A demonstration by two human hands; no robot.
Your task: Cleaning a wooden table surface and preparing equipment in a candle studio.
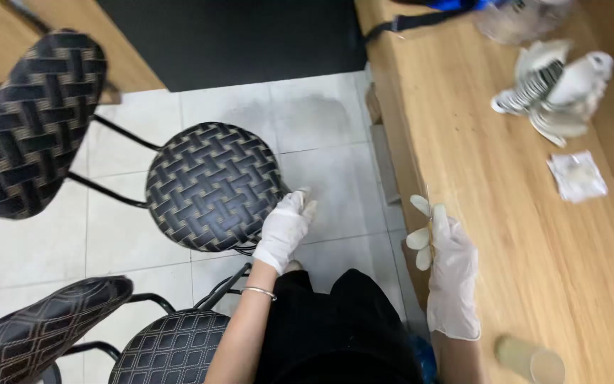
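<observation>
Nearest us, a translucent plastic cup (531,361) lies on its side on the smooth wooden desk (520,249). Our right hand (450,274), in a thin white glove, grips the desk's edge, fingers (419,238) curled over it. Our left hand (286,227), gloved alike, rests its loose fingers against the rim of a round stool seat (211,185) padded in dark basket-weave leatherette. Farther along the desk lie a crumpled clear sachet (577,174) and a striped, rumpled cloth heap (552,89).
</observation>
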